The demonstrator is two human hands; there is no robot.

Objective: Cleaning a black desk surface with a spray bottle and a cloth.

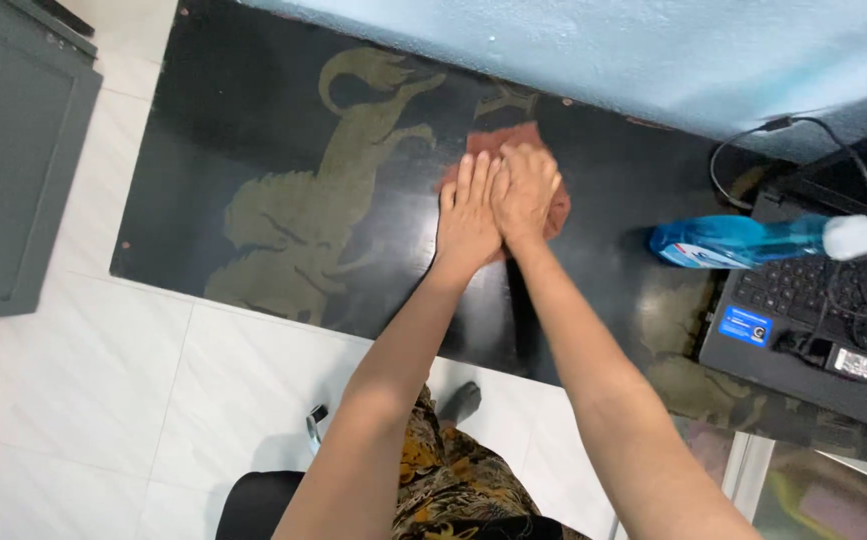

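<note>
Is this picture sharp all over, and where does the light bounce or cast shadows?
Head view: the glossy black tabletop throws soft glare near the left hand and right hand, both pressed flat on a reddish-brown cloth; the arms cast a dark shadow toward the table's near edge; the blue plastic spray bottle looks slightly soft, its white head washed out; the frame's corners look stretched.

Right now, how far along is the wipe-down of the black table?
Done: nothing shows it; no wiped patch stands out. In hand: left hand and right hand press flat on a reddish cloth near the back edge of the black table. Left: the cloth sits on one spot only. Blue spray bottle lies by the laptop.
</note>
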